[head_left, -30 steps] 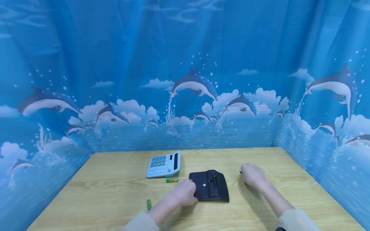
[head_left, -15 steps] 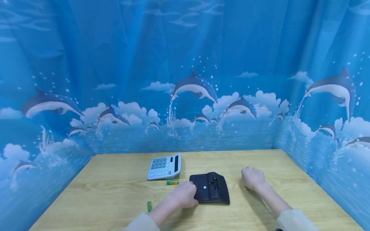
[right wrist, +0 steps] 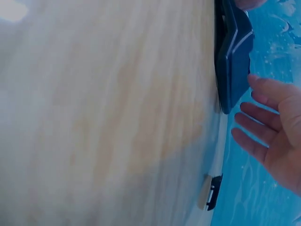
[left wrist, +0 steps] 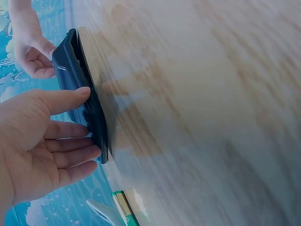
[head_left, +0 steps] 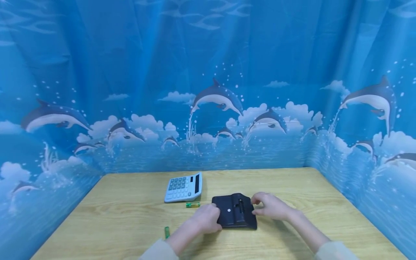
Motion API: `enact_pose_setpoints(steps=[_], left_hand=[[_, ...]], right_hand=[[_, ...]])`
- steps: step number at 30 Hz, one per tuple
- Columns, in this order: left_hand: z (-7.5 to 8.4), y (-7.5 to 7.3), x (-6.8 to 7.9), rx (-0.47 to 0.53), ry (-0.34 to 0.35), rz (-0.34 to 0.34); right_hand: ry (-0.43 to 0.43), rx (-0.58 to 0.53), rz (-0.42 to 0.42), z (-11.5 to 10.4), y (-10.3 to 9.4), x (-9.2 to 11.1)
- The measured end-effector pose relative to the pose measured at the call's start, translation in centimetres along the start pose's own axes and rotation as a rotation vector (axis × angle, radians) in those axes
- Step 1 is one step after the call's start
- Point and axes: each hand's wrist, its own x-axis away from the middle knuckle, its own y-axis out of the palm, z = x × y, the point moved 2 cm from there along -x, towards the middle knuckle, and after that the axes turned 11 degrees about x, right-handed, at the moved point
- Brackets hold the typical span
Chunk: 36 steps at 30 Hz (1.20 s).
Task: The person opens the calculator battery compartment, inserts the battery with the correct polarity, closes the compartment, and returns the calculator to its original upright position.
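A black calculator (head_left: 229,216) lies face down on the wooden table, its battery compartment (head_left: 241,206) uncovered. My left hand (head_left: 207,217) holds its left edge; in the left wrist view the thumb and fingers of that hand (left wrist: 51,136) lie against the casing. At the right edge is my right hand (head_left: 271,206), thumb and fingers parted. The right wrist view shows this hand (right wrist: 277,122) with its thumb tip at the casing; whether it touches I cannot tell. A small black piece (right wrist: 214,193), perhaps the battery cover, lies on the table beyond the right hand.
A light blue calculator (head_left: 183,187) stands at the back, left of the black one. One green battery (head_left: 193,204) lies just in front of it, and another green battery (head_left: 167,232) lies by the left forearm. A dolphin-print curtain (head_left: 208,90) surrounds the wooden table (head_left: 123,209).
My right hand has let go of a small black piece and moved left to the black calculator's right edge, its fingers spreading. The left hand has stayed in place on the left edge.
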Motion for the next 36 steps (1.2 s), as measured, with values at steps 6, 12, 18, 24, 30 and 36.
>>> enact_pose_setpoints(steps=[6, 12, 18, 24, 30, 36], left_hand=[[-0.1, -0.1, 0.0, -0.007, 0.006, -0.004], [-0.3, -0.3, 0.2, -0.004, 0.004, -0.008], [-1.2, -0.7, 0.5, 0.083, -0.002, -0.075], [-2.9, -1.7, 1.2, 0.2, -0.054, -0.082], [-4.5, -2.3, 2.0, 0.246, -0.079, -0.036], [-6.6, -3.1, 3.3, 0.296, -0.199, -0.017]], right_hand=[[-0.015, -0.029, -0.035, -0.7, 0.7, -0.1], [-0.052, -0.037, -0.061, -0.9, 0.8, 0.0], [-0.101, -0.039, -0.089, -0.7, 0.7, 0.5], [-0.077, -0.028, -0.1, -0.7, 0.6, 0.6], [-0.086, -0.019, -0.099, -0.8, 0.5, 0.6], [-0.073, -0.021, -0.131, -0.8, 0.6, 0.4]])
